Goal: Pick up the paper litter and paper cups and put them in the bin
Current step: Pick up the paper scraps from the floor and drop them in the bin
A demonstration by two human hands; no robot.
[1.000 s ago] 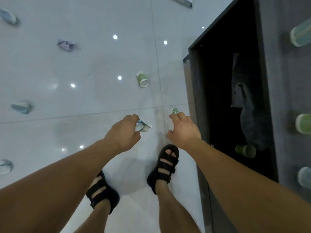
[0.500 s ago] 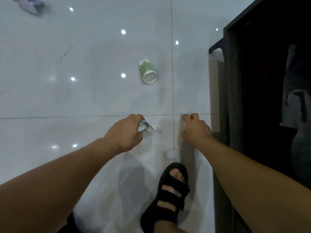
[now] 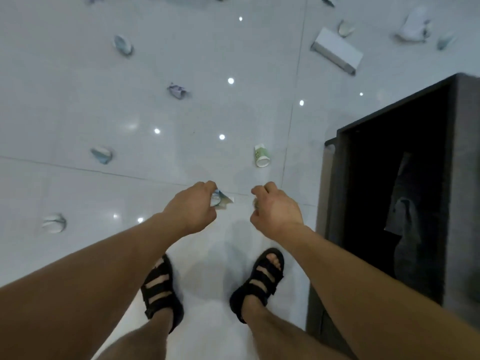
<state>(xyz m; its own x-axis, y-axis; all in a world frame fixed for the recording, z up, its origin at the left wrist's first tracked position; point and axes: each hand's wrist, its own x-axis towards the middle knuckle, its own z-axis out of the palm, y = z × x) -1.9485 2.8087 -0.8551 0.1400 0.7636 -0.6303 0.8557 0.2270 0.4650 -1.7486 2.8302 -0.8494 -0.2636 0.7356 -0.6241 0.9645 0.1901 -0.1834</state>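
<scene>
Grip, left hand (image 3: 192,206): fingers curled round a crumpled blue-and-white paper scrap (image 3: 220,200), held above the glossy white tiled floor (image 3: 78,100). Right hand (image 3: 275,209): fingers closed on a small greenish paper wad (image 3: 255,203), mostly hidden. Both forearms reach forward and down, hands near each other but apart. Green-and-white paper cup (image 3: 261,155) lies on its side just ahead. Crumpled pale paper piece (image 3: 178,90) and others lie scattered beyond. Dark grey open box, judged the bin (image 3: 465,203), stands to the right. Judgement: early stage, held litter not yet binned, most litter outstanding

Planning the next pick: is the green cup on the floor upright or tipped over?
Tipped over. The green cup lies on its side on the floor, its round white mouth showing toward the person.
</scene>
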